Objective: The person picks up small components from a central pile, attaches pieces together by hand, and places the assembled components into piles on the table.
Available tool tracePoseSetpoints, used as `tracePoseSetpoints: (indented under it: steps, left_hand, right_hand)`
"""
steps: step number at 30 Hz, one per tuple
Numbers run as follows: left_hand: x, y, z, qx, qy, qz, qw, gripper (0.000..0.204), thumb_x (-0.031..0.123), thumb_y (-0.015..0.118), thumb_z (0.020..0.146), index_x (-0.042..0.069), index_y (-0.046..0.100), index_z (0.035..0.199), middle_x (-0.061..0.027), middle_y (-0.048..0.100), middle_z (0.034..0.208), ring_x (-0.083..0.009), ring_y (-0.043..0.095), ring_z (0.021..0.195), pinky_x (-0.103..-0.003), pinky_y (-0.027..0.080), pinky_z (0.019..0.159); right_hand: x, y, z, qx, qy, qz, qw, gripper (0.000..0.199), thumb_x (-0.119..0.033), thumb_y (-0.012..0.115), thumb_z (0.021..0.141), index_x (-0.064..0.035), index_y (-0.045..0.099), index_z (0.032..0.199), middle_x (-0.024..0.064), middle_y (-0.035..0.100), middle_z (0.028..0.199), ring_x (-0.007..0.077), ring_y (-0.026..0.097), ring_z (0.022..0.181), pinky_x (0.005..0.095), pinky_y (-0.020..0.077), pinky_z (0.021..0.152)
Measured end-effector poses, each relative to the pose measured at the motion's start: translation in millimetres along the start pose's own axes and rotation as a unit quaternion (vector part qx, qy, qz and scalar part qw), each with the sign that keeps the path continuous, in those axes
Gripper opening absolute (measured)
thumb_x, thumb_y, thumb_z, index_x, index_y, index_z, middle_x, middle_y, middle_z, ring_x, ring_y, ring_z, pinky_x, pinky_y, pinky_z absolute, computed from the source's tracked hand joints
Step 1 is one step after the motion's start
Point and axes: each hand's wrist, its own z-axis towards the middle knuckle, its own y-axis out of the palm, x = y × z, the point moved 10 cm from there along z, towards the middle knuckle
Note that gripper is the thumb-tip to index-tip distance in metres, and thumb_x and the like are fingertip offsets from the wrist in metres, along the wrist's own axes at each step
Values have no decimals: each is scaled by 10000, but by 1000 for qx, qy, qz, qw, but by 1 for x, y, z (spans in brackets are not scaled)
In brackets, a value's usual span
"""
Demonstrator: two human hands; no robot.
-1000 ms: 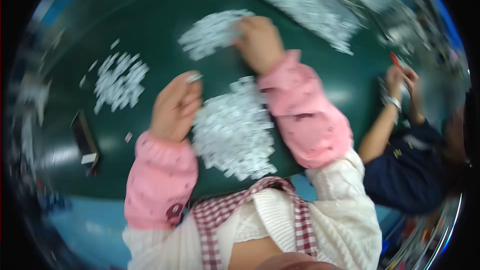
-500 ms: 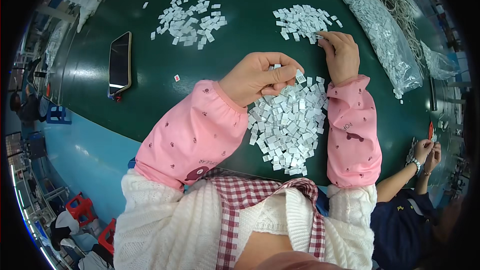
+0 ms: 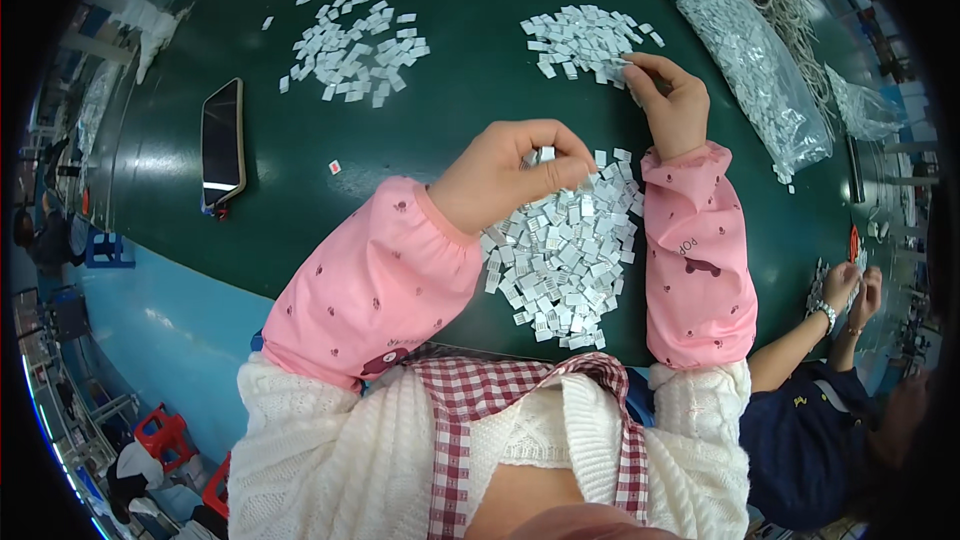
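Small flat white pieces, apparently plastic with dark line marks, lie in a large near pile (image 3: 565, 265) on the green table (image 3: 465, 50). My left hand (image 3: 510, 170) reaches over the top of this pile, thumb and forefinger closed together at its pieces. What sits between those fingertips is too small to make out. Farther right, my right hand (image 3: 675, 100) is at the near edge of a smaller pile (image 3: 580, 40) of similar pieces. Its thumb and forefinger are pinched; anything in them is hard to see. Pink sleeve covers are on both my forearms.
Another white-piece pile (image 3: 355, 50) lies far left, and a phone (image 3: 222, 140) nearer the left edge. A single red-marked piece (image 3: 335, 167) lies apart. On the right are a clear bag full of pieces (image 3: 745, 60), pale cords (image 3: 785, 0) and a co-worker's hands (image 3: 850, 290).
My left hand has lowered its fingertips to the near pile; the white piece seen in them before no longer shows clearly. My right hand stays by the far right pile. The whole view has shifted slightly.
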Motion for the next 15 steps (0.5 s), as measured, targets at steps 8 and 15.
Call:
tracePoseSetpoints:
  steps: [8, 15]
  left_hand:
    - [20, 37, -10, -39, 164, 203, 965, 76, 81, 620, 856, 17, 623, 897, -68, 629, 868, -161, 591, 817, -262, 462, 718]
    - [47, 38, -20, -8, 316, 278, 907, 105, 64, 655, 817, 32, 645, 916, -72, 620, 944, -179, 587, 840, -280, 461, 720]
  right_hand:
    - [15, 4, 5, -31, 34, 164, 985, 164, -72, 669, 798, -1, 699, 943, 31, 663, 789, 79, 590, 732, 211, 465, 666]
    - [9, 6, 3, -45, 46, 187, 980, 162, -65, 669, 806, 10, 689, 948, 32, 665, 820, 77, 593, 748, 204, 465, 698]
